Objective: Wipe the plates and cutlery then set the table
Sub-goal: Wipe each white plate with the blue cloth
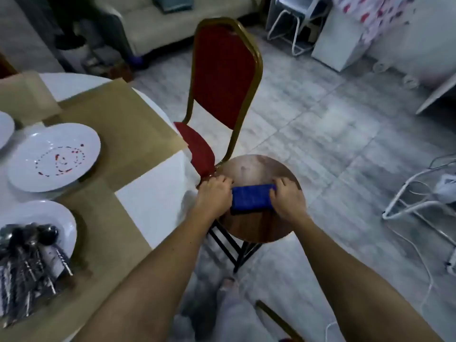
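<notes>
A folded blue cloth (253,199) lies on a round wooden stool (256,225) to the right of the table. My left hand (214,193) grips its left end and my right hand (287,196) grips its right end. On the table at the left sits a white plate (53,156) with red sauce dots. Nearer me, another white plate (63,218) carries a heap of cutlery (27,257). The edge of a third plate (5,128) shows at the far left.
The table (153,201) is white with tan mats (118,124). A red chair with a gold frame (222,77) stands just behind the stool. White wire racks (419,201) and cables lie on the tiled floor at the right. A sofa (158,25) is at the back.
</notes>
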`<state>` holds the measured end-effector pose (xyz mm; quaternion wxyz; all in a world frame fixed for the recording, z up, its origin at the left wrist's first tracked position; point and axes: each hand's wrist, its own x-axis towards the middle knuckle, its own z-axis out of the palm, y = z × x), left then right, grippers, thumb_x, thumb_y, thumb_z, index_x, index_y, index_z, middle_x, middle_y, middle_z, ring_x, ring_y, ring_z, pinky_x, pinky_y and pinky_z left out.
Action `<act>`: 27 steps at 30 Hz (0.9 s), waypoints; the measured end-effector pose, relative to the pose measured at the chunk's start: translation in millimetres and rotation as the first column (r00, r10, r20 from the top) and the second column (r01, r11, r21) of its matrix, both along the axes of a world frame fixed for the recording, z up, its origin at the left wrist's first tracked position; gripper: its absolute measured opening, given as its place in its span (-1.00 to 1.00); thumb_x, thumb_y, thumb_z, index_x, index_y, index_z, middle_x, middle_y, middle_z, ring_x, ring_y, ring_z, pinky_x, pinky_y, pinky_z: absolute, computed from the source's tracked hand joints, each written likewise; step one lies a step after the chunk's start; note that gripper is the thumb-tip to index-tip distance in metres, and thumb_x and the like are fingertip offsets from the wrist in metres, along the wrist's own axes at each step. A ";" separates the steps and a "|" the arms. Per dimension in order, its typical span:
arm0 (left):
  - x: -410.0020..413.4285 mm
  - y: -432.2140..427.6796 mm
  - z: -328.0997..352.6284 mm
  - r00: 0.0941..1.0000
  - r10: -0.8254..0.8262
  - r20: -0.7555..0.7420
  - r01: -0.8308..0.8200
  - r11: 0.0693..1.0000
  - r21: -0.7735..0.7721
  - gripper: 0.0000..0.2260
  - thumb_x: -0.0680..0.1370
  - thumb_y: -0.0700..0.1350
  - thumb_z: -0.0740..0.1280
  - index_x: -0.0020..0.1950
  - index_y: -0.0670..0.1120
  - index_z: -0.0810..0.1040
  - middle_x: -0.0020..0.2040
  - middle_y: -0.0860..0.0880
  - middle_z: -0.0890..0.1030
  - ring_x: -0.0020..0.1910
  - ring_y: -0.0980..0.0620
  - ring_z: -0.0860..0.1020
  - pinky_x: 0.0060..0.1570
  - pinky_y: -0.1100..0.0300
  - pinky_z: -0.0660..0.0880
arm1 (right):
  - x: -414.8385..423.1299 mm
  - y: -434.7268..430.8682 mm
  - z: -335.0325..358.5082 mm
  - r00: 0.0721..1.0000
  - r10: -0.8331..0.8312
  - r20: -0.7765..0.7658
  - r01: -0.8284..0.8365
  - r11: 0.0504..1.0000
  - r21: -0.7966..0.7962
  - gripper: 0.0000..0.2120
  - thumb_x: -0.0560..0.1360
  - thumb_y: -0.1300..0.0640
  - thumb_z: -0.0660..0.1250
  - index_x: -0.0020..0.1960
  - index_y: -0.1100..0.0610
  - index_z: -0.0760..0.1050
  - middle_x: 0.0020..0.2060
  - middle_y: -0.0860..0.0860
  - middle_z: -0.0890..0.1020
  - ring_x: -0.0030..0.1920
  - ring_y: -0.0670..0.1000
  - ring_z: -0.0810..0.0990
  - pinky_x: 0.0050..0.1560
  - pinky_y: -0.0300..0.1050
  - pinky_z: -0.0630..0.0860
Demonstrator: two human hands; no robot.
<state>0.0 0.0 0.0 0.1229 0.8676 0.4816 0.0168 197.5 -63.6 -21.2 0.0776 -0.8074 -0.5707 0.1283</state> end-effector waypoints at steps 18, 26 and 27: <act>42.4 11.3 -62.2 0.988 0.086 -0.126 -0.108 0.979 -0.172 -0.52 0.61 -0.02 0.21 0.51 -0.03 0.18 0.35 -0.16 0.36 0.27 -0.14 0.38 0.20 0.02 0.36 | 30.0 15.4 -45.1 0.963 -0.168 -0.209 0.135 0.977 -0.163 -0.31 0.51 -0.07 0.35 0.53 -0.01 0.12 0.48 0.14 0.18 0.41 0.25 0.20 0.34 0.13 0.30; 38.1 18.8 -49.5 0.980 0.201 0.013 -0.169 0.858 -0.484 -0.71 0.57 -0.09 0.26 0.29 -0.08 0.42 0.22 -0.11 0.42 0.13 -0.09 0.48 0.16 0.06 0.45 | 38.8 32.9 -40.0 0.899 -0.197 -0.391 0.091 0.958 -0.272 -0.40 0.43 0.02 0.46 0.37 0.07 0.28 0.22 0.12 0.46 0.15 0.13 0.49 0.06 -0.02 0.50; 36.3 21.2 -45.5 0.981 0.190 0.029 -0.149 0.845 -0.514 -0.74 0.57 -0.10 0.26 0.26 -0.07 0.44 0.21 -0.09 0.44 0.12 -0.07 0.49 0.16 0.06 0.46 | 40.4 36.8 -36.2 0.893 -0.202 -0.402 0.079 0.950 -0.302 -0.43 0.42 0.02 0.47 0.33 0.08 0.30 0.17 0.10 0.48 0.08 0.10 0.50 -0.03 -0.05 0.51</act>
